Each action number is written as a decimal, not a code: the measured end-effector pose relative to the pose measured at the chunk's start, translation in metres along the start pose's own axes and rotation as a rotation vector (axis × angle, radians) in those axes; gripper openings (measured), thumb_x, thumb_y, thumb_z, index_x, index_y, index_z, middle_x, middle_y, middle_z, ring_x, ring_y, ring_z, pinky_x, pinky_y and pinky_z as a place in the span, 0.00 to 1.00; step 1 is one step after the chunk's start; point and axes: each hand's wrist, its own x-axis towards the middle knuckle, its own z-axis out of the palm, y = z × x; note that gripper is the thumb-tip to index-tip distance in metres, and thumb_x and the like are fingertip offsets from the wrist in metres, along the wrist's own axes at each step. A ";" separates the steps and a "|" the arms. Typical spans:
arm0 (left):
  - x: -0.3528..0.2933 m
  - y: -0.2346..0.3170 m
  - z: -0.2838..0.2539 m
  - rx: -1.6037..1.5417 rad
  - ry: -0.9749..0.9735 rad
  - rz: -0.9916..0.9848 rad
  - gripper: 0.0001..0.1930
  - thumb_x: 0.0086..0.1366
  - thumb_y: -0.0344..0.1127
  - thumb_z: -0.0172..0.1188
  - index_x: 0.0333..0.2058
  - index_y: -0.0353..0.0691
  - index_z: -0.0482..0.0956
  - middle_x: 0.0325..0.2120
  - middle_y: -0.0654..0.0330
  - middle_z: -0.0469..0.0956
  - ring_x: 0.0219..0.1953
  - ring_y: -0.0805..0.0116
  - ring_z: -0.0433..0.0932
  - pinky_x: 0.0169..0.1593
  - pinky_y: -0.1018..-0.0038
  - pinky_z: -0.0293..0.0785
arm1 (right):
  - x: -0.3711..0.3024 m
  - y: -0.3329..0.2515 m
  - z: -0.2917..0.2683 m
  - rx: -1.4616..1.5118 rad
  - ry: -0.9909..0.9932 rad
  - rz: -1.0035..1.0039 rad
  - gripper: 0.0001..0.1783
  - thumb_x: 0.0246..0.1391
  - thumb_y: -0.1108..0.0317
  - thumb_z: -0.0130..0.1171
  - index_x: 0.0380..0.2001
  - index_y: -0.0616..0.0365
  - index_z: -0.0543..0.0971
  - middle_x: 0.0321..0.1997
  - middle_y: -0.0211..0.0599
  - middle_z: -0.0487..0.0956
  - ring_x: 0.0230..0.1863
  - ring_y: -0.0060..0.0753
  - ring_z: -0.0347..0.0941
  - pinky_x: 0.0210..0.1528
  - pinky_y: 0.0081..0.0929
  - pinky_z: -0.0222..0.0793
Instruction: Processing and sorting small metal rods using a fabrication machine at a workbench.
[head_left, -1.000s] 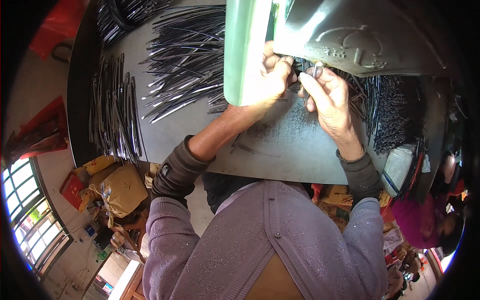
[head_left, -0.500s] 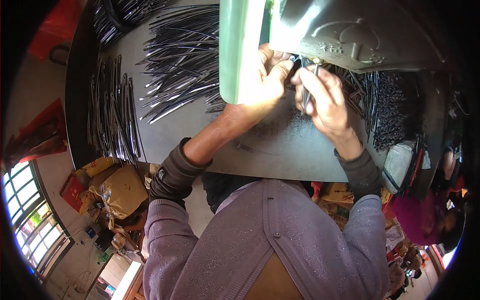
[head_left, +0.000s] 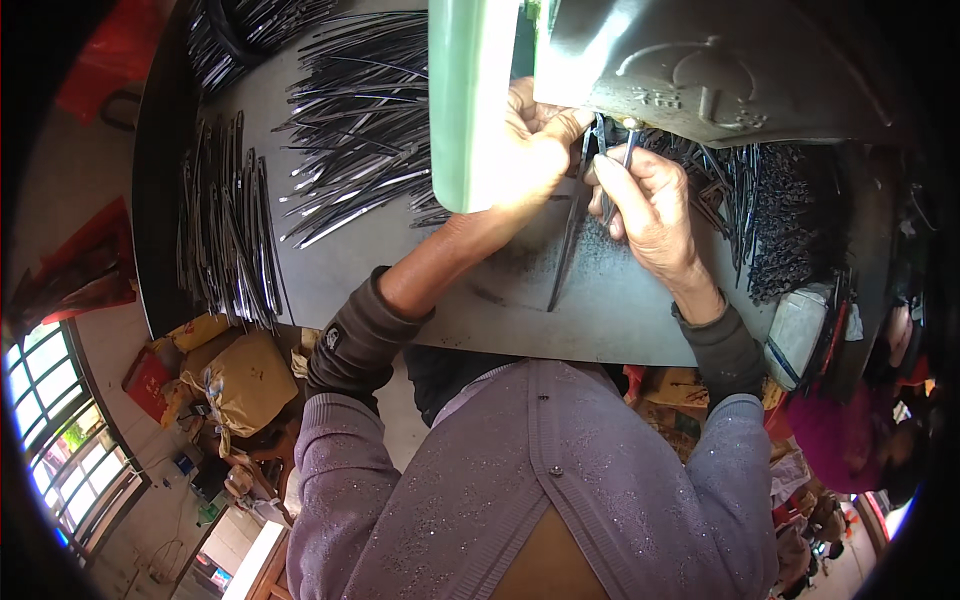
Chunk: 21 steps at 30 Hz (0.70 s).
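My left hand (head_left: 543,150) is closed, thumb and fingers pinched together beside the glaring lamp. From its fingertips a long thin dark metal strip (head_left: 566,250) slants down over the table toward me. My right hand (head_left: 650,205) is closed around a slim metal rod (head_left: 630,150), whose upper end meets the lower edge of the grey metal machine cover (head_left: 720,85). Between the two hands a bluish metal piece (head_left: 600,130) shows below the cover. The cover and glare hide the far fingers of my left hand.
A pale green lamp shade (head_left: 455,110) stands left of the machine cover. Piles of dark metal strips (head_left: 360,130) lie on the metal table (head_left: 500,325). Many small dark pieces (head_left: 795,220) are heaped at right, near a white box (head_left: 797,330).
The long dark strip now shows between my hands, reaching down over the table. My left hand has shifted slightly; my right hand still grips the rod.
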 end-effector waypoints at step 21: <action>0.004 0.005 -0.012 -0.204 -0.242 -0.082 0.12 0.58 0.36 0.56 0.25 0.32 0.68 0.15 0.62 0.68 0.16 0.77 0.68 0.20 0.80 0.66 | 0.005 -0.009 -0.017 0.283 -0.172 0.187 0.08 0.54 0.66 0.52 0.27 0.59 0.74 0.16 0.25 0.71 0.13 0.10 0.62 0.13 0.08 0.55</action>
